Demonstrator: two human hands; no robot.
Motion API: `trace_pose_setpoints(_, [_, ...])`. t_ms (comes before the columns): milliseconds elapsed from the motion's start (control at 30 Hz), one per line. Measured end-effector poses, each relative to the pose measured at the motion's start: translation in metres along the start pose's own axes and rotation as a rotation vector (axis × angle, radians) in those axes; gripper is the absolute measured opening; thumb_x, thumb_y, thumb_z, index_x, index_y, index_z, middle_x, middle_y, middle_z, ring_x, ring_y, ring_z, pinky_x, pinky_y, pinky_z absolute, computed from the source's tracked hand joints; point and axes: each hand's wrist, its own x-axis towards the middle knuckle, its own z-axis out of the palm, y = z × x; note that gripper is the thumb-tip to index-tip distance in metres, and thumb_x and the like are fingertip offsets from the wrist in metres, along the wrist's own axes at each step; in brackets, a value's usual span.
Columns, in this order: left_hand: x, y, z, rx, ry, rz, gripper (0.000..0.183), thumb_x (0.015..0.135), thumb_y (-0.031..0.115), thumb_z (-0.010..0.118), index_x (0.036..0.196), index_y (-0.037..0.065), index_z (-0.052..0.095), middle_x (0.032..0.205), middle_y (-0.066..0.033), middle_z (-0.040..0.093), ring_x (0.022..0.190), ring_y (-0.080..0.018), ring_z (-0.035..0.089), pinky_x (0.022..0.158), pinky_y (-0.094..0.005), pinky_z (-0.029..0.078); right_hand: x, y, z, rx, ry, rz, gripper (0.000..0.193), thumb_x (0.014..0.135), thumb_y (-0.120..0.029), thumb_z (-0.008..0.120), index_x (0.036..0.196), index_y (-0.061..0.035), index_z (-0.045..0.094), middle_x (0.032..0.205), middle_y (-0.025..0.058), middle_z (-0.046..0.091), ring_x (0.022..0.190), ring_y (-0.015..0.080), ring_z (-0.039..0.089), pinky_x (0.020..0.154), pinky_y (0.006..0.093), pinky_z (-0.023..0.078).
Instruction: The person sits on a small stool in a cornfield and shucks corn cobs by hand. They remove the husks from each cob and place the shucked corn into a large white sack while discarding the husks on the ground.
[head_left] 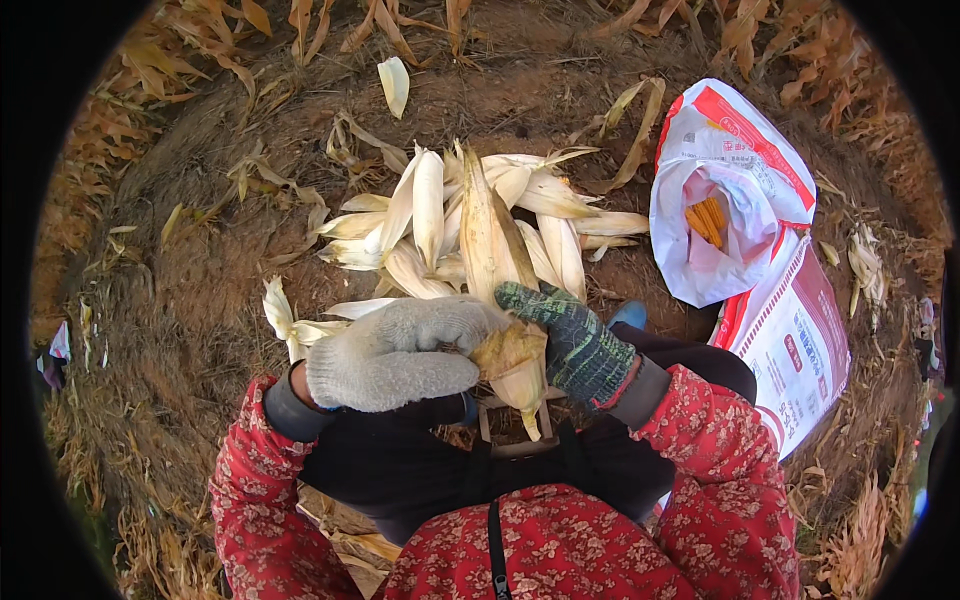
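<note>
An ear of corn in its pale husk (488, 235) stands between my hands, its tip pointing away from me. At its lower end a brownish, folded husk leaf (510, 350) and a paler tapering piece hang toward my lap. My left hand (395, 355), in a whitish-grey knitted glove, is closed on the ear from the left, with its fingertips partly hidden by the husk. On the other side my right hand (575, 345), in a dark green patterned glove, grips the same ear. Just beyond lies a pile of husks and unhusked ears (410, 215).
To the right, a white and red woven sack (690, 270) lies open with orange corn cobs (706, 221) inside. A lone husk leaf (394, 87) is on the soil farther off. Dry corn stalks (150, 70) border the ground. A small stool (515, 450) shows between my legs.
</note>
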Motion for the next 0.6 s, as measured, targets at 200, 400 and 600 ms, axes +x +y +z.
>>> trace_pose_setpoints(200, [0.005, -0.01, 0.014, 0.104, -0.321, -0.168, 0.025, 0.091, 0.02, 0.061, 0.108, 0.001, 0.06, 0.087, -0.0095, 0.062, 0.078, -0.0182, 0.061, 0.071, -0.0325, 0.049, 0.0, -0.029, 0.006, -0.067, 0.142, -0.295, 0.038, 0.091, -0.025, 0.069, 0.122, -0.0058, 0.058, 0.102, 0.007, 0.067, 0.089, 0.0188, 0.068, 0.078, 0.0359, 0.059])
trace_pose_setpoints(400, [0.011, -0.053, 0.031, 0.731, -0.406, -0.031, 0.02, 0.081, 0.02, 0.061, 0.092, 0.003, 0.064, 0.093, -0.0138, 0.065, 0.092, -0.0339, 0.062, 0.079, -0.0422, 0.05, -0.006, -0.09, -0.011, 0.13, 0.218, -0.625, 0.045, 0.092, -0.026, 0.067, 0.13, -0.0065, 0.051, 0.115, 0.0126, 0.062, 0.107, 0.0284, 0.061, 0.095, 0.0484, 0.051])
trace_pose_setpoints(600, [0.022, -0.04, 0.012, 0.763, -0.365, -0.232, 0.025, 0.087, 0.028, 0.061, 0.099, 0.006, 0.066, 0.095, -0.0117, 0.067, 0.09, -0.0301, 0.065, 0.08, -0.0396, 0.052, -0.006, -0.092, -0.024, 0.001, 0.23, -0.763, 0.046, 0.091, -0.022, 0.068, 0.131, -0.0074, 0.05, 0.118, 0.011, 0.06, 0.112, 0.0274, 0.058, 0.098, 0.0469, 0.049])
